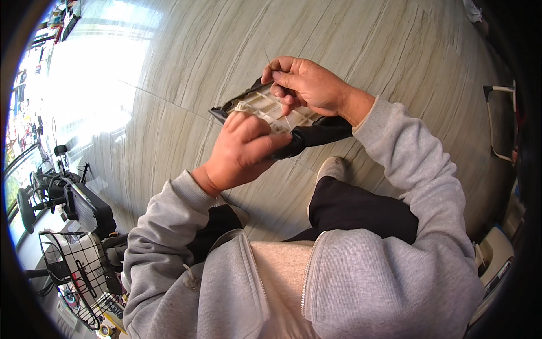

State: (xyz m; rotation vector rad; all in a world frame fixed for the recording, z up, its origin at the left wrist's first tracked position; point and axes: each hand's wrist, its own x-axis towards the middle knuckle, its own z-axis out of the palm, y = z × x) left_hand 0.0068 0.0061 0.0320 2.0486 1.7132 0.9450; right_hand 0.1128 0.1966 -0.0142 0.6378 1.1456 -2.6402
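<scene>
In the head view, my left fingers (251, 127) grip the cream-latticed, black-edged panel (265, 108) above the grey-veined floor (186, 85), likely light, stiff-cored, best held by its soft rim; my right fingers (283, 64) pinch a thin, needle-like sliver (267, 56).

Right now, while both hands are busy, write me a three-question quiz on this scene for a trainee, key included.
1. Which hand pinches the thin needle?
2. True or false: the wire basket is on the person's left.
3. What colour is the covering edging the ribbed panel? (a) red (b) black (c) green

Key:
1. The right hand.
2. True.
3. b
</scene>
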